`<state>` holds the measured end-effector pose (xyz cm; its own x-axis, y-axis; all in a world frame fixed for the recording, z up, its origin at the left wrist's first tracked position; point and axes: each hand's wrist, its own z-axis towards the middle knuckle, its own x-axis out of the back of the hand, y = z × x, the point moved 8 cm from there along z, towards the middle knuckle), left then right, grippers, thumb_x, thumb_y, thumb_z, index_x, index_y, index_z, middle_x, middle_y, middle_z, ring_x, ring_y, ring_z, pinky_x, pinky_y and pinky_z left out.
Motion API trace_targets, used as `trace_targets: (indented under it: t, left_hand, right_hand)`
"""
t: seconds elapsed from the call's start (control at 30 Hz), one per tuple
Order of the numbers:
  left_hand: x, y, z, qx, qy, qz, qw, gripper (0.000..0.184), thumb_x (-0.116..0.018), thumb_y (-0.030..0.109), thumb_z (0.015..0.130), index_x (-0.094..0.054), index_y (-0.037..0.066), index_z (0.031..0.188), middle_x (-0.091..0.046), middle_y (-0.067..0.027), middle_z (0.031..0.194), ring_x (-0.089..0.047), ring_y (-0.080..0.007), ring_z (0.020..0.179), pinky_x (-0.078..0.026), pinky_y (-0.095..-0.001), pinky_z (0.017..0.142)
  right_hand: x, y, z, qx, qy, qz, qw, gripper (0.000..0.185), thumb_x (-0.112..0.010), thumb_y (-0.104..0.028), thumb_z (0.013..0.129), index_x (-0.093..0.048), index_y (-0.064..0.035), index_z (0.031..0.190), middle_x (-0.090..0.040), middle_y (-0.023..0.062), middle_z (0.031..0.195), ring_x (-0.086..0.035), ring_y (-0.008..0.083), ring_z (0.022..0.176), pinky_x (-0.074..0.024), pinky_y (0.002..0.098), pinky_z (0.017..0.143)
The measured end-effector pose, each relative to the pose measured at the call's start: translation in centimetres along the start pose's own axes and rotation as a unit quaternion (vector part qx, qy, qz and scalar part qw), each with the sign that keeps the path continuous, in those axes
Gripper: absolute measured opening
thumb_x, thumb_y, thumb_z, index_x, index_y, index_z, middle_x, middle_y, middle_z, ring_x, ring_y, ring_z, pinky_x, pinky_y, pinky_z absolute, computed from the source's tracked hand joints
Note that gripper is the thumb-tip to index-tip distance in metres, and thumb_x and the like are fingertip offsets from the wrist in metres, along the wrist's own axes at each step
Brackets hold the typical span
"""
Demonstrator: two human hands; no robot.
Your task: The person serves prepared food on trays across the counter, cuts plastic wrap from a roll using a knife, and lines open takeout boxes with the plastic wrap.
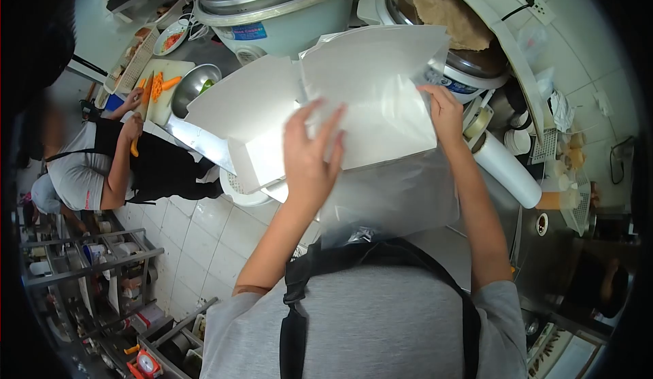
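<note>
Two opened white paper food boxes stand side by side in front of me, a left box (252, 117) and a right box (360, 73). A clear plastic sheet (391, 199) lies over the front of the right box and hangs down toward my apron; part of it shines inside the box. My left hand (311, 151) is over the near side of the boxes, fingers spread and slightly blurred, with nothing seen in it. At the right box's right edge, my right hand (443, 113) pinches the plastic sheet; whether it also grips the box wall I cannot tell.
Behind the boxes stand a large rice cooker (286, 28) and a second cooker (469, 69) with brown cloth on top. A plastic wrap roll (507, 171) lies at right. To the left, a co-worker (102, 147) holds a knife by cut carrots (163, 85) and a metal bowl (194, 88).
</note>
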<state>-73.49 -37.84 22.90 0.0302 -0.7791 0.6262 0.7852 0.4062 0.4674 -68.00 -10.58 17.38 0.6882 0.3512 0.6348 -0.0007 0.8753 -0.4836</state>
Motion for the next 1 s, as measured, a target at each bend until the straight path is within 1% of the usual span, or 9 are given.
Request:
trace_targets:
  t: [0.13, 0.23, 0.33, 0.57, 0.67, 0.73, 0.77, 0.93, 1.0]
  left_hand:
    - [-4.3, 2.9, -1.7, -0.066, -0.213, -0.016, 0.975, 0.056, -0.061, 0.034, 0.088, -0.049, 0.002, 0.132, -0.047, -0.0202, 0.135, -0.041, -0.0359, 0.128, -0.033, -0.0452, 0.106]
    - [-6.9, 1.0, -3.3, -0.076, -0.254, 0.096, 0.959, 0.076, -0.048, 0.054, 0.090, -0.042, -0.009, 0.133, -0.043, -0.0223, 0.139, -0.036, -0.0379, 0.132, -0.027, -0.0466, 0.110]
    - [-7.3, 0.1, -3.1, -0.056, -0.255, 0.123, 0.957, 0.081, -0.044, 0.059, 0.090, -0.042, -0.011, 0.132, -0.042, -0.0229, 0.140, -0.035, -0.0377, 0.133, -0.024, -0.0462, 0.112]
    - [-8.2, -0.5, -2.9, -0.038, -0.266, 0.153, 0.951, 0.085, -0.040, 0.061, 0.091, -0.038, -0.011, 0.135, -0.037, -0.0240, 0.144, -0.027, -0.0356, 0.138, -0.016, -0.0466, 0.114]
    - [-8.6, -0.6, -2.7, -0.027, -0.294, 0.170, 0.940, 0.085, -0.036, 0.061, 0.092, -0.034, -0.010, 0.138, -0.032, -0.0233, 0.147, -0.022, -0.0343, 0.141, -0.011, -0.0465, 0.116]
    - [-8.9, -0.7, -2.7, -0.017, -0.323, 0.178, 0.930, 0.086, -0.034, 0.061, 0.092, -0.031, -0.010, 0.140, -0.028, -0.0226, 0.149, -0.019, -0.0335, 0.142, -0.008, -0.0464, 0.116]
    - [-9.0, -0.8, -2.7, -0.021, -0.321, 0.181, 0.929, 0.086, -0.035, 0.061, 0.092, -0.030, -0.009, 0.140, -0.028, -0.0223, 0.149, -0.020, -0.0338, 0.142, -0.010, -0.0467, 0.116]
    - [-7.9, 0.4, -2.0, -0.066, -0.291, 0.151, 0.942, 0.075, -0.049, 0.048, 0.091, -0.030, -0.002, 0.143, -0.031, -0.0187, 0.149, -0.026, -0.0345, 0.139, -0.019, -0.0485, 0.114]
    - [-6.9, 2.8, -1.4, -0.170, -0.276, 0.105, 0.940, 0.062, -0.054, 0.036, 0.090, -0.038, 0.003, 0.140, -0.035, -0.0163, 0.146, -0.028, -0.0340, 0.138, -0.023, -0.0483, 0.113]
  right_hand:
    - [-0.1, -0.5, 1.8, 0.024, 0.022, -0.017, 0.999, 0.025, -0.051, 0.000, 0.086, -0.064, -0.0130, 0.103, -0.064, 0.0115, 0.088, -0.062, 0.0338, 0.079, -0.0502, 0.0388, 0.068]
    - [-0.9, -0.2, 2.2, 0.028, 0.002, -0.031, 0.999, 0.024, -0.052, -0.005, 0.088, -0.062, -0.0148, 0.108, -0.063, 0.0120, 0.085, -0.061, 0.0345, 0.076, -0.0510, 0.0393, 0.068]
    - [-1.7, 0.9, 1.8, -0.023, -0.079, -0.105, 0.991, 0.025, -0.052, -0.010, 0.089, -0.060, -0.0165, 0.112, -0.063, 0.0125, 0.090, -0.061, 0.0348, 0.078, -0.0511, 0.0398, 0.072]
    - [2.5, -4.3, 0.5, -0.001, -0.069, -0.306, 0.950, 0.026, -0.055, -0.011, 0.087, -0.062, -0.0139, 0.112, -0.057, 0.0096, 0.113, -0.053, 0.0308, 0.107, -0.0406, 0.0434, 0.095]
    - [3.4, -8.1, 1.1, 0.032, -0.092, -0.265, 0.959, 0.025, -0.058, -0.012, 0.084, -0.066, -0.0123, 0.108, -0.059, 0.0092, 0.111, -0.051, 0.0295, 0.109, -0.0381, 0.0449, 0.097]
    - [2.0, -9.6, 0.5, 0.058, -0.202, -0.132, 0.969, 0.024, -0.059, -0.014, 0.085, -0.068, -0.0123, 0.107, -0.058, 0.0099, 0.116, -0.050, 0.0305, 0.113, -0.0349, 0.0480, 0.101]
    - [1.4, -10.2, 0.0, 0.071, -0.254, -0.063, 0.963, 0.023, -0.059, -0.015, 0.086, -0.068, -0.0123, 0.106, -0.058, 0.0102, 0.118, -0.049, 0.0310, 0.115, -0.0333, 0.0495, 0.103]
    - [-0.5, -7.3, -2.4, 0.073, -0.325, -0.160, 0.929, 0.032, -0.059, -0.018, 0.087, -0.063, -0.0129, 0.118, -0.053, 0.0118, 0.131, -0.039, 0.0328, 0.130, -0.0203, 0.0576, 0.110]
    - [-0.7, -6.3, -2.3, 0.076, -0.322, -0.183, 0.926, 0.037, -0.058, -0.018, 0.088, -0.058, -0.0128, 0.125, -0.047, 0.0122, 0.137, -0.034, 0.0330, 0.134, -0.0169, 0.0578, 0.112]
